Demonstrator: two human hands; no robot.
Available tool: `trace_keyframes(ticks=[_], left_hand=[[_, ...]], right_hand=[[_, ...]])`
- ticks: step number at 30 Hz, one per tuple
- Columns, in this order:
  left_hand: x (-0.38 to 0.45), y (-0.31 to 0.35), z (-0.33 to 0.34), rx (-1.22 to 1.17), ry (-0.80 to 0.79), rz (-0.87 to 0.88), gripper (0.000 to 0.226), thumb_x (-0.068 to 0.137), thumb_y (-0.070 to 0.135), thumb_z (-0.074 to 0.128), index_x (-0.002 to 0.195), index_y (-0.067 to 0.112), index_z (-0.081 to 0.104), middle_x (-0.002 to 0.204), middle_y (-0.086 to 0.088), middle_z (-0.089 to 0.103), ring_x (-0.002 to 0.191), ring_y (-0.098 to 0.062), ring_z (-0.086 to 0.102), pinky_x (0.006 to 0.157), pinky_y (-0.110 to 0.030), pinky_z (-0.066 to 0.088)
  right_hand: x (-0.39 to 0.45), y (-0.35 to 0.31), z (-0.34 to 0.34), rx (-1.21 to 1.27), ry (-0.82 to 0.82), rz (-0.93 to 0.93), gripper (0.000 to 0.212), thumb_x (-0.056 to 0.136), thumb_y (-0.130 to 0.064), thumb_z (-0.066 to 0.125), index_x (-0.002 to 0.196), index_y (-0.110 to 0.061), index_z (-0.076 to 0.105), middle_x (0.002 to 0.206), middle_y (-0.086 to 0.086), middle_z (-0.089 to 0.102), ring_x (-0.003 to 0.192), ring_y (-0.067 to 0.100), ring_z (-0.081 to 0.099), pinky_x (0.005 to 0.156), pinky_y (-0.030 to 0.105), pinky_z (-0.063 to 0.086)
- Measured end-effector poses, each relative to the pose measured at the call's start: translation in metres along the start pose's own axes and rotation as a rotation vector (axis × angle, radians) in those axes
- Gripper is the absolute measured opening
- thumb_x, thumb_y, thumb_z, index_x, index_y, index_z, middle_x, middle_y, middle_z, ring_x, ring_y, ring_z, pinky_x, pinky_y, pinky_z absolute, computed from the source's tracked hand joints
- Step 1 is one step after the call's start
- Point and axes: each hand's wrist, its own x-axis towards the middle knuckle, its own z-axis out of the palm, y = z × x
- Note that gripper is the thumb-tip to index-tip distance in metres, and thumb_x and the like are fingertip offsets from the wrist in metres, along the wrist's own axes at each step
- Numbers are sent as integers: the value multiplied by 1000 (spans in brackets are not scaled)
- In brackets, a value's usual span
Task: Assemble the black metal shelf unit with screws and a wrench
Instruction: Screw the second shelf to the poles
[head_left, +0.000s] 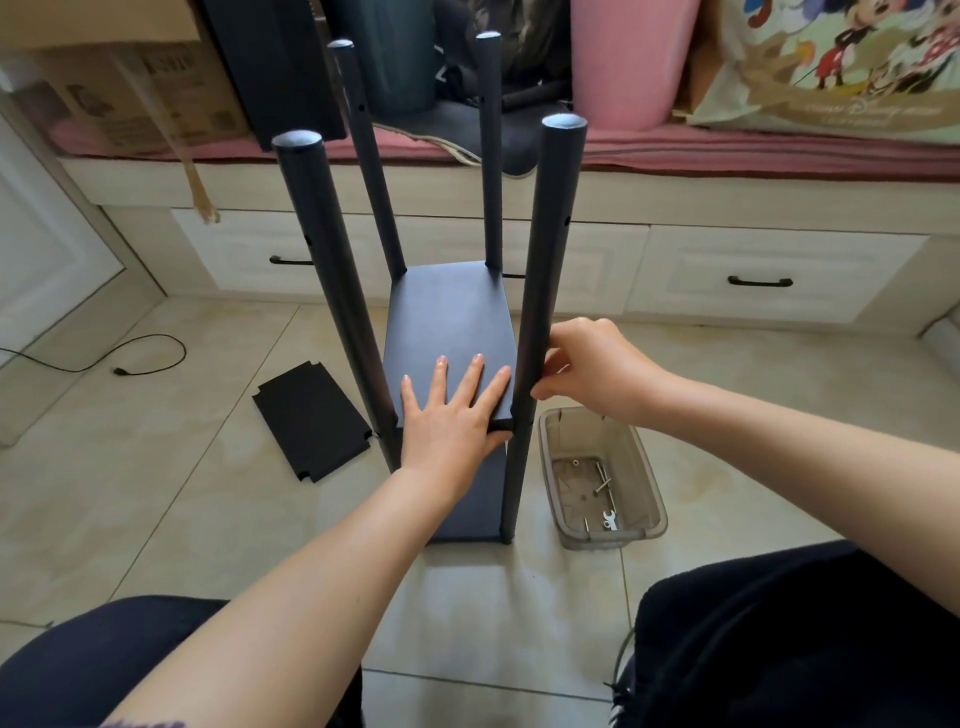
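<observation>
Right hand (597, 369) takes a pinching grip at the near right post (540, 291), fingertips closed on something too small to identify. Left hand (452, 410) lies flat, fingers spread, on the shelf panel (447, 317) at nine o'clock from that post. The post's long axis runs upright. Likely a screw goes in here; the wrench (609, 519) waits in the plastic bin (652, 499) at five o'clock.

Four poles (540, 291); three shelf panels (447, 332); one wrench (609, 519).
</observation>
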Motion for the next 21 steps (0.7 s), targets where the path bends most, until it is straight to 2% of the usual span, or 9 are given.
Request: trace_keyframes(ticks=[2,7,11,14,17,21], left_hand=[[-1,0,-1,-7,4,-1,78,98,69,31,158,40,-11,170,3,-3,155,-39,-4,118,-68,7],[-3,8,-7,-44,-14,-34,91,85,85,24,159,40,-5,170,3,-3,155,-38,-6,117,-69,0],[-4,10,-6,-53,32,-58,87,86,84,15,160,40,1,170,4,3,155,-37,-2,118,-68,2],[-3,7,-1,-22,68,-66,90,81,84,0,160,41,4,170,5,6,156,-35,2,119,-67,7],[-2,5,1,-17,91,-68,92,80,83,-4,160,41,11,169,5,11,156,-34,7,119,-65,10],[-4,7,-1,-7,109,-59,88,86,84,5,158,38,27,166,3,24,154,-35,17,118,-66,15]], right_hand=[[0,-1,2,11,21,12,29,79,0,74,102,-16,69,93,0,73,77,7,69,71,25,58],[-5,-4,7,41,47,16,30,80,1,73,106,-14,68,94,1,72,80,10,70,74,24,58],[-9,-7,6,153,71,35,36,80,2,74,112,-12,68,97,1,73,84,11,71,77,24,58],[-5,-4,2,222,23,95,31,82,-7,76,111,-11,68,98,2,74,87,12,72,79,27,59],[0,12,-3,165,-65,105,19,84,-13,76,99,-19,66,88,-6,72,83,3,70,73,18,57],[-3,61,-8,44,-102,160,9,84,-17,76,80,-22,71,70,-11,71,63,-8,64,55,5,44]])
